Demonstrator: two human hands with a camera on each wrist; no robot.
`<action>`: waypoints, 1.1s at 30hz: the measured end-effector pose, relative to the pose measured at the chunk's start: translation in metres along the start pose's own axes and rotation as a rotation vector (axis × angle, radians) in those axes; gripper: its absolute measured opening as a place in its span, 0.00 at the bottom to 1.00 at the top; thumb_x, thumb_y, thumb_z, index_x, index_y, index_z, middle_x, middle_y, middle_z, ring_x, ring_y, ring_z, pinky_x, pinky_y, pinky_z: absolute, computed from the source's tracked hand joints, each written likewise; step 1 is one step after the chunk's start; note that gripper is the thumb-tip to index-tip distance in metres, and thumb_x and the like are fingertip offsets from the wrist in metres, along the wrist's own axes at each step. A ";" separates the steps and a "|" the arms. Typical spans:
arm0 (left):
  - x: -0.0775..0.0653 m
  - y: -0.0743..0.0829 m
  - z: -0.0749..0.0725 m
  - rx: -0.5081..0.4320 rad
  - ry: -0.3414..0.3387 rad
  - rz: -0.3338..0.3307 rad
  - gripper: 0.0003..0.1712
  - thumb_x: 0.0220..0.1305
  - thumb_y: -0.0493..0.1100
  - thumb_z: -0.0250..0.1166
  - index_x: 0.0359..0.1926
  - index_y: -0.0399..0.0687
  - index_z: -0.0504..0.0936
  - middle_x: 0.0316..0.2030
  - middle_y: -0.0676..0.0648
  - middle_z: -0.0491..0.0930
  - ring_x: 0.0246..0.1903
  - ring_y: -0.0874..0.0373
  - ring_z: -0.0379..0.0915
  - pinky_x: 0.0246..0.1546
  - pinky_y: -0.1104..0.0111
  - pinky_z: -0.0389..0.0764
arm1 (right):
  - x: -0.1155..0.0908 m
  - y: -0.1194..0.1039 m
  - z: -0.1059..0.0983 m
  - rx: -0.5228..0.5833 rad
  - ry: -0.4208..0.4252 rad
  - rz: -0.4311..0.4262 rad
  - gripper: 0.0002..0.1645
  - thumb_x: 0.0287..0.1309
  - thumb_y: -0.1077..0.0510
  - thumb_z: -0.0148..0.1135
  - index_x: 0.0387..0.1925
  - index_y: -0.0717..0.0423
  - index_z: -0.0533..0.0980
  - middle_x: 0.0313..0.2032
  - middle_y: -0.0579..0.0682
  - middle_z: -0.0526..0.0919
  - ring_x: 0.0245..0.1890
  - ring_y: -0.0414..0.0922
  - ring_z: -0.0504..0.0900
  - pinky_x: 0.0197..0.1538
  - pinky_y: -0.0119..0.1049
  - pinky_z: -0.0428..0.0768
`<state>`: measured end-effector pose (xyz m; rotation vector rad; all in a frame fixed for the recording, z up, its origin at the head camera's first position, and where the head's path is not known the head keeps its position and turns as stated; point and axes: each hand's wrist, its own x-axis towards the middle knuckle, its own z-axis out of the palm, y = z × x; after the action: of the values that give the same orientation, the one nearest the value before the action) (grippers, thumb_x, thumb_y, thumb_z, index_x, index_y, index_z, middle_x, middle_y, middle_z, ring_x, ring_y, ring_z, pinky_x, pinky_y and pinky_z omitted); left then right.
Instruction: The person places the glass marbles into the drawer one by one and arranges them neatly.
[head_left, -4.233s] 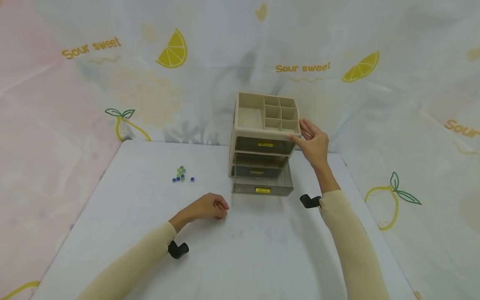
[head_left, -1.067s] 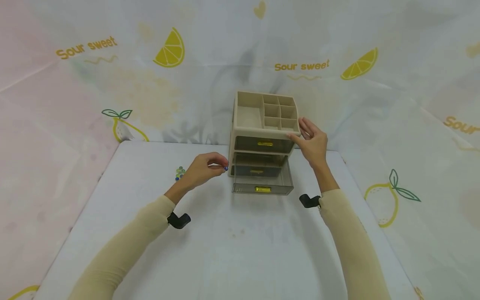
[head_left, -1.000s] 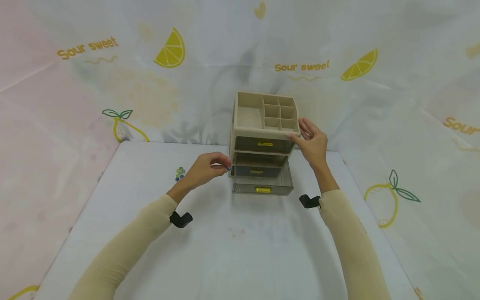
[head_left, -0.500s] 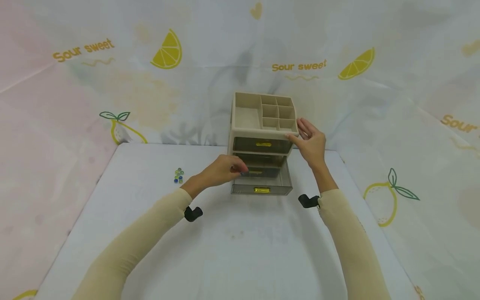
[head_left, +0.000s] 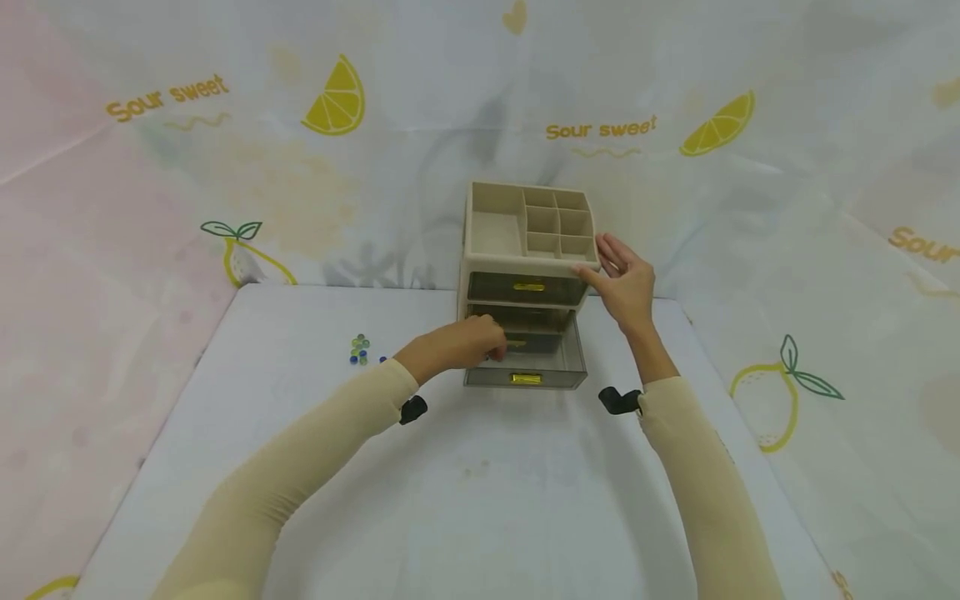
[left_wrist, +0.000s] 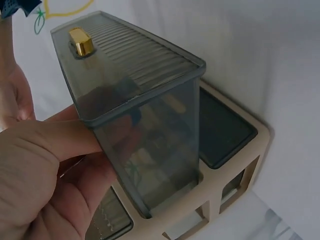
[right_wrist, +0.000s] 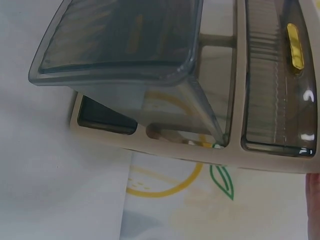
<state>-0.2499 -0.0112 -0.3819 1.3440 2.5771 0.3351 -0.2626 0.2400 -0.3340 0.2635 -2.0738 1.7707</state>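
Left hand (head_left: 463, 343), thumb and finger seemingly clamped on a blue bead (left_wrist: 135, 118) inside the extended drawer (head_left: 558, 380), was best lowered before release, while the right hand (head_left: 627, 287), fingers spread, braced the organizer (head_left: 536, 266).

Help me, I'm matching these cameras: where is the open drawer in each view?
Head: open drawer just right of centre, below the middle, partly behind the left hand.
Left wrist: open drawer across the middle, stretching toward the upper left.
Right wrist: open drawer at upper left, cut off by the top edge.
Shared landmark: the beige frame holding it.
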 end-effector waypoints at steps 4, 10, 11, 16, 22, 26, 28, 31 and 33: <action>0.011 0.009 -0.001 0.065 -0.112 -0.047 0.12 0.60 0.25 0.64 0.34 0.45 0.88 0.34 0.49 0.84 0.32 0.59 0.76 0.32 0.71 0.79 | -0.001 -0.001 -0.001 -0.020 -0.003 -0.003 0.42 0.46 0.73 0.72 0.63 0.76 0.64 0.61 0.68 0.70 0.63 0.58 0.70 0.61 0.39 0.71; 0.019 0.014 0.000 0.095 -0.195 -0.126 0.11 0.61 0.27 0.64 0.33 0.47 0.86 0.32 0.51 0.81 0.28 0.60 0.71 0.32 0.71 0.79 | -0.001 -0.003 -0.002 -0.052 -0.004 -0.014 0.42 0.46 0.73 0.72 0.63 0.75 0.65 0.61 0.67 0.71 0.61 0.55 0.73 0.60 0.38 0.72; 0.019 0.014 0.000 0.096 -0.203 -0.137 0.11 0.61 0.26 0.64 0.34 0.47 0.86 0.33 0.51 0.81 0.29 0.60 0.71 0.33 0.71 0.79 | -0.001 -0.003 -0.002 -0.056 -0.005 -0.016 0.42 0.46 0.73 0.72 0.63 0.75 0.65 0.61 0.67 0.71 0.61 0.55 0.73 0.60 0.37 0.72; 0.020 0.012 -0.001 0.074 -0.223 -0.153 0.12 0.61 0.26 0.63 0.36 0.47 0.87 0.35 0.50 0.82 0.32 0.59 0.75 0.37 0.69 0.81 | -0.001 -0.003 -0.001 -0.043 -0.001 -0.017 0.42 0.45 0.73 0.73 0.63 0.75 0.65 0.61 0.68 0.71 0.61 0.56 0.72 0.60 0.37 0.72; 0.023 0.009 0.000 0.083 -0.232 -0.149 0.11 0.62 0.27 0.63 0.34 0.47 0.86 0.34 0.51 0.81 0.31 0.59 0.75 0.35 0.70 0.81 | -0.001 -0.002 -0.001 -0.016 0.006 -0.021 0.43 0.44 0.74 0.73 0.63 0.76 0.65 0.60 0.69 0.71 0.62 0.61 0.70 0.60 0.37 0.72; 0.024 0.009 -0.001 0.087 -0.239 -0.161 0.10 0.62 0.28 0.63 0.33 0.47 0.86 0.34 0.50 0.82 0.31 0.59 0.76 0.35 0.69 0.81 | 0.000 -0.001 0.000 -0.022 0.002 -0.027 0.42 0.45 0.74 0.72 0.63 0.77 0.65 0.60 0.69 0.71 0.62 0.61 0.70 0.61 0.38 0.72; 0.025 0.010 -0.001 0.085 -0.240 -0.163 0.10 0.62 0.28 0.63 0.33 0.48 0.86 0.34 0.50 0.82 0.31 0.59 0.76 0.35 0.69 0.81 | 0.000 -0.001 0.000 -0.023 0.002 -0.030 0.42 0.45 0.74 0.72 0.63 0.77 0.64 0.60 0.69 0.71 0.62 0.60 0.70 0.61 0.38 0.72; 0.025 0.008 -0.001 0.066 -0.232 -0.153 0.12 0.62 0.28 0.62 0.33 0.48 0.86 0.34 0.50 0.81 0.33 0.59 0.76 0.35 0.69 0.81 | 0.000 -0.001 0.000 -0.017 0.004 -0.024 0.42 0.45 0.75 0.72 0.63 0.77 0.64 0.60 0.69 0.70 0.62 0.60 0.70 0.61 0.38 0.71; 0.023 0.005 0.000 0.030 -0.219 -0.130 0.13 0.61 0.26 0.62 0.35 0.47 0.87 0.34 0.50 0.81 0.34 0.58 0.76 0.36 0.69 0.81 | 0.000 -0.001 0.000 -0.014 0.003 -0.018 0.43 0.45 0.75 0.72 0.63 0.76 0.64 0.61 0.69 0.70 0.63 0.59 0.70 0.61 0.38 0.71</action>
<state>-0.2589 0.0104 -0.3824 1.1445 2.4792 0.1200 -0.2624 0.2395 -0.3333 0.2748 -2.0741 1.7443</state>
